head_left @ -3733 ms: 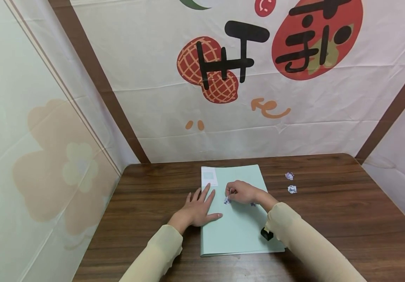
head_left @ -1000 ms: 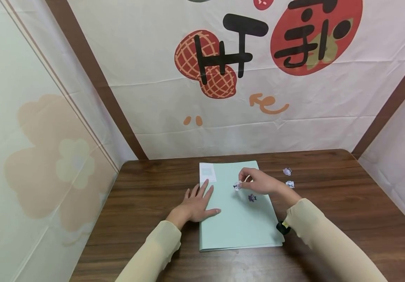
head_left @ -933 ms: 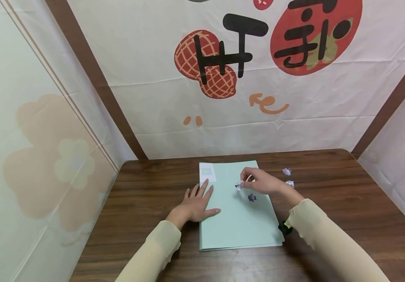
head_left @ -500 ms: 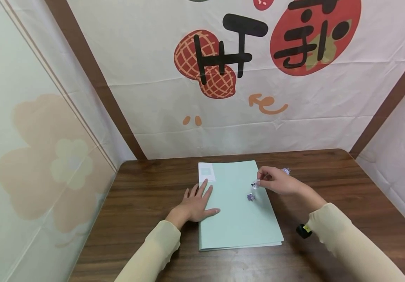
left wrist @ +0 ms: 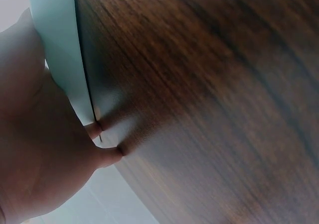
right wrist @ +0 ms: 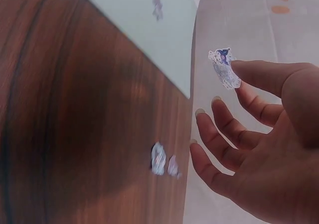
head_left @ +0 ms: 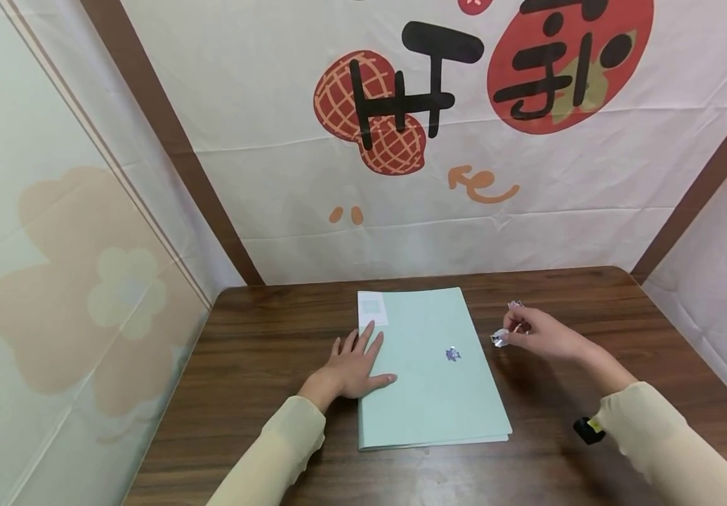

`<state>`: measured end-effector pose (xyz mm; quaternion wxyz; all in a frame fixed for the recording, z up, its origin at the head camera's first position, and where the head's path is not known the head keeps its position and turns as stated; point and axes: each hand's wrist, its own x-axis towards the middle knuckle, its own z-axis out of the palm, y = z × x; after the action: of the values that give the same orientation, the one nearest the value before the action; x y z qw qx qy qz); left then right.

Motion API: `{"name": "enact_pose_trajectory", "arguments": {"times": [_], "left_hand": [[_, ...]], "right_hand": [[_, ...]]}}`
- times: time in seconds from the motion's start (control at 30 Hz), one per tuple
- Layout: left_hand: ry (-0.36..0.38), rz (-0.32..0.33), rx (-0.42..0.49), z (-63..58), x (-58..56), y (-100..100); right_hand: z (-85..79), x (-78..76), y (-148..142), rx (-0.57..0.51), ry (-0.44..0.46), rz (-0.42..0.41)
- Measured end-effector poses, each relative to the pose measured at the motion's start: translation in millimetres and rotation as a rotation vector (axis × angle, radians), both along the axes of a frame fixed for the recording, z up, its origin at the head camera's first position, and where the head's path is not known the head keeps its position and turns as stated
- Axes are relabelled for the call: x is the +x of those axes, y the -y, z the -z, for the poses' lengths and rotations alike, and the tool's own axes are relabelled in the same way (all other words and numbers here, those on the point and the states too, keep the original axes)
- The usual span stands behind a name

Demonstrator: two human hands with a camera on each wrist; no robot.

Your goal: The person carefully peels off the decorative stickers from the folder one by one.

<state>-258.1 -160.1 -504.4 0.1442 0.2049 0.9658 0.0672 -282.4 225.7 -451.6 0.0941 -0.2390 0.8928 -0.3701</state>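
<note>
I see the right hand (head_left: pixel 546 334) has travelled off the folder (head_left: pixel 426 400), taking its pinched sticker (head_left: pixel 500 338) past the right edge and over the tabletop (head_left: pixel 274 351). It now partly hides two loose stickers (right wrist: pixel 158 159) in my head view; the purple sticker (head_left: pixel 453 354) it half-covered shows whole.

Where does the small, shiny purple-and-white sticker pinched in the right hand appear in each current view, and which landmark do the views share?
Head: small, shiny purple-and-white sticker right of centre, below mid-height, pinched by the right hand.
Left wrist: not in the picture.
Right wrist: right of centre, upper half, in the same pinch.
Shared landmark: flat mint-green folder, lower centre in head, upper left in left wrist, top in right wrist.
</note>
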Motion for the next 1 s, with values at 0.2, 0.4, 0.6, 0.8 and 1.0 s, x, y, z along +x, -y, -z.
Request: {"name": "enact_pose_trajectory", "arguments": {"times": [0.2, 0.4, 0.6, 0.8, 1.0], "left_hand": [[-0.006, 0.002, 0.002, -7.6, 1.4, -1], [-0.002, -0.001, 0.006, -8.9, 1.3, -1], [0.003, -0.001, -0.002, -2.9, -1.4, -1], [0.010, 0.001, 0.008, -2.8, -1.4, -2], [-0.001, 0.000, -0.009, -3.4, -1.6, -4]], "right_hand": [[1.2, 3.0, -17, 0.007, 0.014, 0.034], [6.2, 6.4, -30, 0.057, 0.011, 0.067], [17.7, 5.5, -40, 0.074, 0.007, 0.115], [27.2, 4.4, -46, 0.102, 0.038, 0.122], [33.3, 3.1, -50, 0.099, 0.042, 0.125]]}}
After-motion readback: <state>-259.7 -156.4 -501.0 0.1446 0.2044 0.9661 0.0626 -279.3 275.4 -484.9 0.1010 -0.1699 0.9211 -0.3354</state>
